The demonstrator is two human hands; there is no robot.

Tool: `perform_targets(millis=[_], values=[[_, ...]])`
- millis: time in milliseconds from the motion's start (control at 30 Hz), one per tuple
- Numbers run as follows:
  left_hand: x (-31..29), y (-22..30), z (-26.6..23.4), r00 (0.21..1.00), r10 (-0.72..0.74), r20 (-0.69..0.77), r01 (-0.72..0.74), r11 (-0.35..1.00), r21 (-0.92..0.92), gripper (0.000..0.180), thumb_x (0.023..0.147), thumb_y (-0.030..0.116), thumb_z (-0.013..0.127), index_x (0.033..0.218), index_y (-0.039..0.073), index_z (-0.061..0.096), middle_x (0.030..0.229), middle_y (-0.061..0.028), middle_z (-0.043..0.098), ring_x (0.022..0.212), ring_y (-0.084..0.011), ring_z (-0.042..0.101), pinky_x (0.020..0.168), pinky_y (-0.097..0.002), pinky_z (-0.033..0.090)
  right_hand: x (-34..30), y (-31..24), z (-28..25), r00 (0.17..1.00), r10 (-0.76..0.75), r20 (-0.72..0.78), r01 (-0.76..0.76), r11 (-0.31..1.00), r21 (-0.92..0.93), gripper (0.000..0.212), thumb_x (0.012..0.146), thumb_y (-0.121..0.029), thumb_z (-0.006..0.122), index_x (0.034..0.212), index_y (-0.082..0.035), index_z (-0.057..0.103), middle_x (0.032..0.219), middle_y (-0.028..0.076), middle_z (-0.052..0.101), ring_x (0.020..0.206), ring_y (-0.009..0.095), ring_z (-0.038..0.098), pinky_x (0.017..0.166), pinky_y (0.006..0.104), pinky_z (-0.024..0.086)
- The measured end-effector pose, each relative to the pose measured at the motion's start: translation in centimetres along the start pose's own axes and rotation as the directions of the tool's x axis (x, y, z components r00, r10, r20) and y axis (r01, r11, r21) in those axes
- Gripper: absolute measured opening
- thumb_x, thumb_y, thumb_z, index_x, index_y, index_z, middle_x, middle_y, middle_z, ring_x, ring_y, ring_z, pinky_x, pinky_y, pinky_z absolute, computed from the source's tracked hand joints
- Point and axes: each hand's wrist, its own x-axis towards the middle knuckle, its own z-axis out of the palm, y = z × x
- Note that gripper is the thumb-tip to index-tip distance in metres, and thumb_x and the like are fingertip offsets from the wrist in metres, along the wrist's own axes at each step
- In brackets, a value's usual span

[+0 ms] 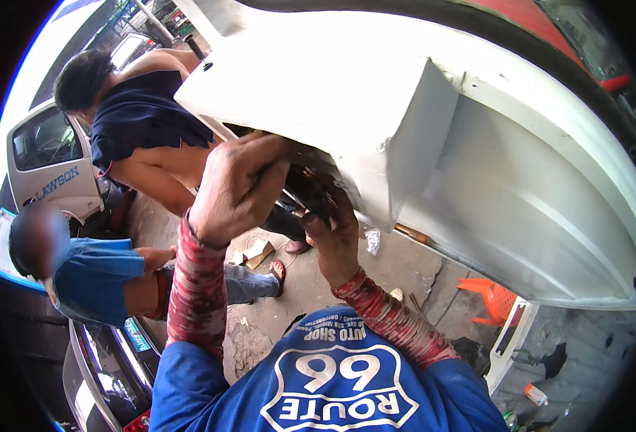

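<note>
Blue cloth of the wearer's shirt (pixel 260 374) is nearest to me, soft and creased, with a white print. From my distant place I follow two stretchy sleeves (pixel 201 288), patterned in red and white, up to the hands. The left hand (pixel 239 183) bends into the opening under a white panel (pixel 318 86); its fingertips are hidden, so I cannot tell if they hold something. The right hand (pixel 338 241), lower, has thumb and fingers narrow around a dark part (pixel 309 193), which is smooth and a little shiny, at this same opening.

I judge that the step in hand is handling this part by feel; the next move probably calls for a steady right hold while the left fingers work inside. The panel is glossy and hard, box-shaped at its middle, with a broad curved side. Farther, I see a rough grey floor (pixel 433 277), an orange plastic chair (pixel 492 297), two other people (pixel 98 281) and a white vehicle (pixel 48 180).
</note>
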Motion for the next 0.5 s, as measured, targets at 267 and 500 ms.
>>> perform_targets(millis=[267, 500], values=[[1.2, 0.5, -2.2, 0.99, 0.074, -0.117, -0.093, 0.981, -0.172, 0.015, 0.086, 0.001, 0.054, 0.088, -0.006, 0.067, 0.059, -0.0065, 0.054, 0.047, -0.0139, 0.048, 0.052, -0.0285, 0.042, 1.0, -1.1, -0.5, 0.998, 0.044, -0.035, -0.045, 0.999, -0.028, 0.059, 0.093, -0.011, 0.068, 0.144, 0.002, 0.04, 0.137, 0.015, 0.055, 0.125, 0.022, 0.056, 0.103, 0.0336, 0.047], [7.4, -3.9, -6.5, 0.832, 0.521, -0.193, -0.463, 0.842, 0.276, 0.04, 0.075, 0.029, 0.078, 0.105, 0.004, 0.072, 0.076, -0.0114, 0.062, 0.065, -0.0266, 0.059, 0.06, -0.0368, 0.047, 2.2, 0.6, -1.2, 0.956, -0.287, -0.059, 0.22, 0.839, -0.498, 0.053, 0.1, -0.026, 0.063, 0.139, 0.006, 0.049, 0.141, 0.017, 0.054, 0.127, 0.024, 0.054, 0.106, 0.0337, 0.042]])
